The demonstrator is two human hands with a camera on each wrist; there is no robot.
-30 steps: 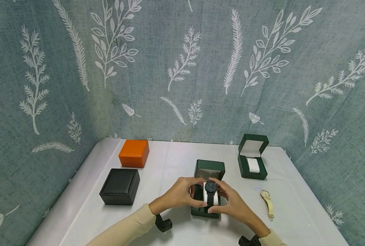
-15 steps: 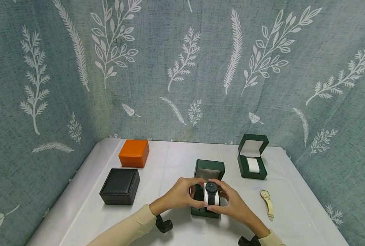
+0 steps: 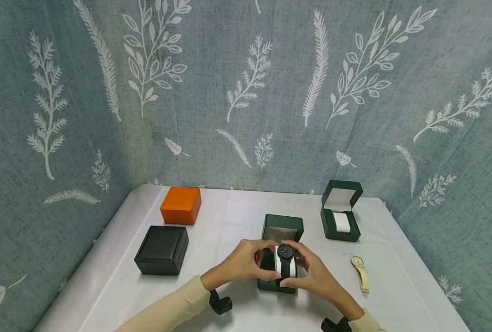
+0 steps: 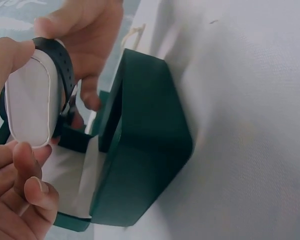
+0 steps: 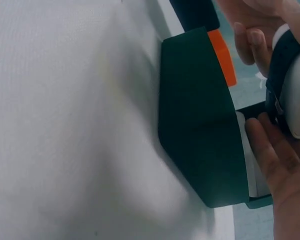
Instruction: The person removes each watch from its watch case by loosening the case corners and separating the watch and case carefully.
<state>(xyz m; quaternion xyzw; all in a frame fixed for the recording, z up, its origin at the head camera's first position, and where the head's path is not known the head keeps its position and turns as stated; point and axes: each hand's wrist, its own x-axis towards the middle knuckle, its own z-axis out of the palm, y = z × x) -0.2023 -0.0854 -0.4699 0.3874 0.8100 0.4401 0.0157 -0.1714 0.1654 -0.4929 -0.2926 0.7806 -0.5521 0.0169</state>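
Note:
A black watch (image 3: 285, 252) is wrapped round a white cushion (image 4: 32, 102), held just above an open dark green box (image 3: 281, 229) at the table's middle. My left hand (image 3: 246, 263) grips the cushion from the left, thumb and fingers curled round it. My right hand (image 3: 314, 274) grips it from the right; its fingers (image 5: 270, 160) lie against the cushion (image 5: 296, 95) and the black strap (image 5: 279, 65). The green box (image 4: 140, 160) stands under both hands, its pale lining showing inside.
A black closed box (image 3: 162, 250) and an orange closed box (image 3: 181, 205) stand on the white table (image 3: 237, 212) at the left. A second open green box (image 3: 340, 211) with a white cushion stands back right. A cream watch (image 3: 360, 273) lies right of my hands.
Both hands have lowered the cushion with the watch slightly toward the green box. Nothing else has moved.

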